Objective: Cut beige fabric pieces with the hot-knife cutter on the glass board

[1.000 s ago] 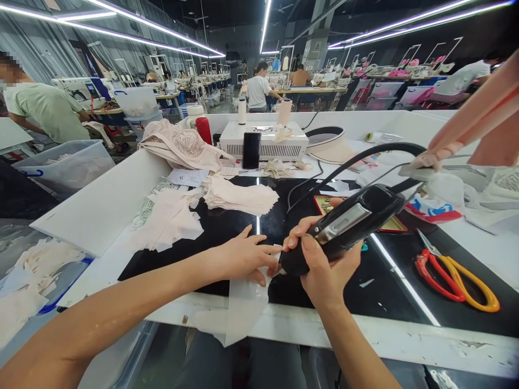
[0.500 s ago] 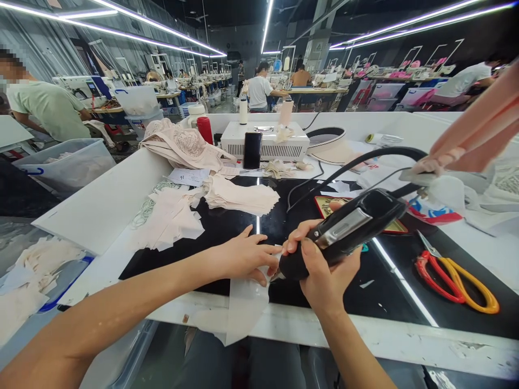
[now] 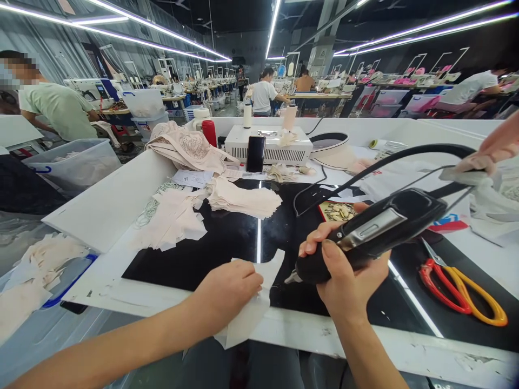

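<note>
My left hand (image 3: 227,294) is closed at the front edge of the black work surface, its fingers pinching a pale fabric piece (image 3: 263,302). One end of the piece curves up past the fingers, and the other hangs over the table edge. My right hand (image 3: 351,275) grips a black corded handheld tool (image 3: 389,224) with a silver lever along its side. Its narrow metal tip (image 3: 292,277) points left and down, apart from the fabric and just right of it. A stack of pale cut pieces (image 3: 245,199) lies farther back, beside looser pieces (image 3: 172,221).
Red-and-orange scissors (image 3: 462,286) lie at the right. Behind the tool is a tray of small pieces (image 3: 339,210). A phone (image 3: 255,154) leans against a white vented box (image 3: 279,145). The tool's cable (image 3: 389,156) arches rightward. Co-workers sit beyond the table.
My left hand has drawn back toward me and gone from spread fingers to a pinch on the fabric. My right hand has moved the tool rightward, its tip away from the fabric.
</note>
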`<state>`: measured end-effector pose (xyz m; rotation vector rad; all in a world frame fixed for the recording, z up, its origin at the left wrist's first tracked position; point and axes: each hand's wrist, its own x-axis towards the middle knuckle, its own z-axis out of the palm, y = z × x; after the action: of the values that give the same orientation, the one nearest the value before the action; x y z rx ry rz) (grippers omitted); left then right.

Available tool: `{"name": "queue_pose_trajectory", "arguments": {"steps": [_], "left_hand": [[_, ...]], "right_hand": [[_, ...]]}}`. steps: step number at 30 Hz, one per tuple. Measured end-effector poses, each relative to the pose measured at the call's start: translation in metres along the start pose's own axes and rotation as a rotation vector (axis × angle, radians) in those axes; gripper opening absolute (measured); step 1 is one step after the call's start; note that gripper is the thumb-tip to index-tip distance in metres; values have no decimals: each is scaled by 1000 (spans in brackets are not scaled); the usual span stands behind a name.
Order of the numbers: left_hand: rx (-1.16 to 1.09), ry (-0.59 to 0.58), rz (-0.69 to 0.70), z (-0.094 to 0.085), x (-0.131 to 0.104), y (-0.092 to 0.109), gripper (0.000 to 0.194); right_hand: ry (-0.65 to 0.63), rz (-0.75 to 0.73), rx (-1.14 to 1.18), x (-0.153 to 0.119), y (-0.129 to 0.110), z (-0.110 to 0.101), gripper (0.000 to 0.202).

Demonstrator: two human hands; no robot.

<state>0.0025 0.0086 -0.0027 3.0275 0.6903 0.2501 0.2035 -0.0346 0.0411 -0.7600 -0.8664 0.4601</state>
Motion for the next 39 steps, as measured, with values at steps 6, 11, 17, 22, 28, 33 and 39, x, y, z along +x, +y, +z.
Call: {"name": "queue_pose_trajectory", "arguments": {"steps": [6, 11, 17, 22, 28, 33, 39], "left_hand": [[51, 122, 10, 17, -10, 7, 25], [-134, 83, 173, -6, -9, -25, 33], [-202, 79, 265, -10, -5, -53, 53], [-179, 150, 188, 3, 18, -51, 44], [-137, 158, 191, 22, 46, -48, 32], [-119, 154, 217, 26, 45, -50, 26], [-109, 179, 255, 25, 35, -56, 26]], "right_hand": [[-26, -16, -8, 0, -6, 0, 37], [-1, -40, 24, 2, -12, 5, 25], [-63, -3, 29, -3, -9, 6, 51], [-73, 25, 12, -7, -6, 3, 51], [-68, 24, -13, -11, -7, -2, 54], [-73, 12, -18, -13, -9, -4, 56], [-94, 5, -15, -14, -12, -7, 55]]}}
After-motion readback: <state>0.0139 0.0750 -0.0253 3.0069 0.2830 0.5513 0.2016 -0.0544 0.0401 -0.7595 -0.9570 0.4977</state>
